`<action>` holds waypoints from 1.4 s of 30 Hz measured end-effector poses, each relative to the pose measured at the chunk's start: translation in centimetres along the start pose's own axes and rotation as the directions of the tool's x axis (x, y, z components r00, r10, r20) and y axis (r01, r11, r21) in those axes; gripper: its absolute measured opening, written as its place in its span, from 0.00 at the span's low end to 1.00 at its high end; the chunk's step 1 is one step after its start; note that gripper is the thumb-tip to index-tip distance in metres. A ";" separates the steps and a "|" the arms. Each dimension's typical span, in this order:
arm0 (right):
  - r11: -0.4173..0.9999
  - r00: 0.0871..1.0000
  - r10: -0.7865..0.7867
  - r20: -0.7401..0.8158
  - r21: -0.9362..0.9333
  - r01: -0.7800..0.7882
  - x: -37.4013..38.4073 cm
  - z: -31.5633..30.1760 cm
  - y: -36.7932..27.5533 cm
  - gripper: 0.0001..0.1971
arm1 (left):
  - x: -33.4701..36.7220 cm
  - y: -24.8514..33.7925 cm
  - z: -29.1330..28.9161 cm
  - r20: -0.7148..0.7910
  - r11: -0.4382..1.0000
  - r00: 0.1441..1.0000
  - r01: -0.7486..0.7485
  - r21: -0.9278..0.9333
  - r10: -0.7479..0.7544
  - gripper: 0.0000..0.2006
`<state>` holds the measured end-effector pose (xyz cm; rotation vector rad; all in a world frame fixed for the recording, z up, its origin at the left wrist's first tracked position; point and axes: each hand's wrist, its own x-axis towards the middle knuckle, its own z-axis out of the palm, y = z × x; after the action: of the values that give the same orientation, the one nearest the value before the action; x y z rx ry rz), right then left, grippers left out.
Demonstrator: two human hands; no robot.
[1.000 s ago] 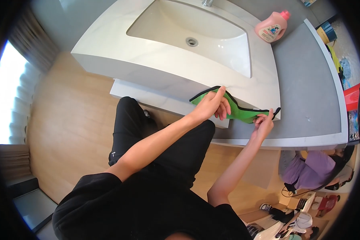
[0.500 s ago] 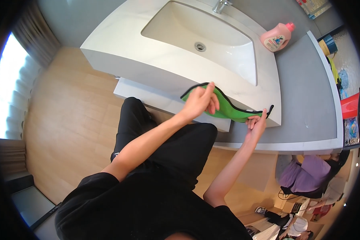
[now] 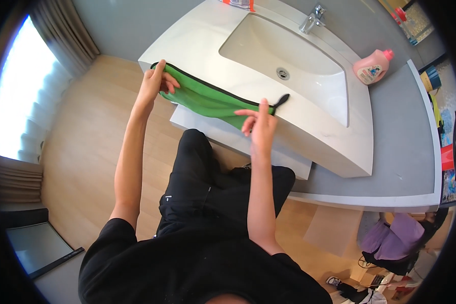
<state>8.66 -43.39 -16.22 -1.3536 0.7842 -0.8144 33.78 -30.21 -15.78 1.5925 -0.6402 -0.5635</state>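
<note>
A green cloth with a black edge (image 3: 202, 99) is stretched between my two hands, in front of the white washbasin counter (image 3: 197, 55). Its upper edge runs along the counter's front rim while the rest hangs down. My left hand (image 3: 157, 83) pinches one corner, near the counter's left end. My right hand (image 3: 259, 124) grips the other end, its thumb up and some fingers extended. Beyond the right hand, a black loop (image 3: 281, 103) on the cloth's corner sticks out over the counter.
A white basin (image 3: 258, 45) with a chrome faucet (image 3: 312, 19) is set into the counter. A pink detergent bottle (image 3: 372, 67) stands at the right back, an orange-and-white packet (image 3: 238, 4) at the far edge. Below the counter juts a white ledge (image 3: 187, 117). Other people are at the lower right.
Both hands have moved left along the counter front with the cloth. They are farther apart, and the cloth is drawn out longer and straighter. The view has shifted too.
</note>
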 end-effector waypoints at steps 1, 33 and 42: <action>1.000 1.000 -0.004 0.011 0.024 0.004 0.1 1.5 -0.1 0.37 | 0.2 0.0 -0.8 -0.010 1.000 1.000 -0.017 0.014 0.017 0.35; 0.997 0.664 -0.071 -0.744 -0.046 0.055 -2.6 -30.2 -0.8 0.30 | -10.8 3.8 30.1 0.709 0.945 0.705 0.257 -0.204 -0.039 0.42; 0.994 0.731 -0.076 -0.678 0.001 0.105 -3.2 -33.5 -1.3 0.32 | -11.1 3.8 31.3 0.678 0.948 0.735 0.230 -0.222 -0.020 0.40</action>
<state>-21.85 -57.73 -16.96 -1.0475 1.2654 -1.4386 4.01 -45.37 -15.59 1.1267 -0.9318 -1.3130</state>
